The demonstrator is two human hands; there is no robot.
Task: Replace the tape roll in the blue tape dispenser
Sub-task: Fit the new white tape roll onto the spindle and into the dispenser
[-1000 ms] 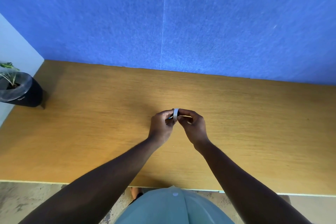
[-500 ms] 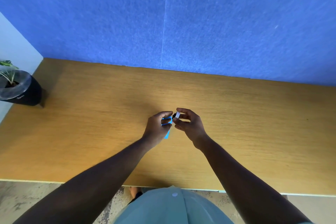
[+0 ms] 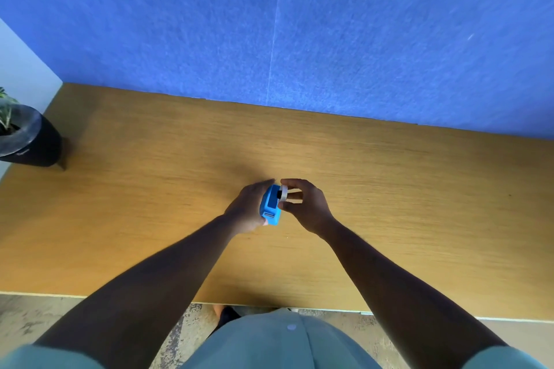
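Left hand [image 3: 246, 210] covers the far side of the tape dispenser [image 3: 271, 206]. The tape roll [image 3: 283, 192] is too small to read and half behind the right hand's [image 3: 305, 206] fingers. At the frame's left edge, a plant pot [image 3: 25, 137] is cut off.

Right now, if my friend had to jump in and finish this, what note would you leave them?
Left hand: holds the blue tape dispenser just above the wooden table, cutter end toward you.
Right hand: pinches the small white tape roll, pressed against the dispenser's right side at its far end.
Done: both parts are in hand and brought together.
Left: whether the roll is fully seated cannot be told. Probably push it in, thread the tape to the cutter, and set the dispenser down.
A potted plant stands at the far left.
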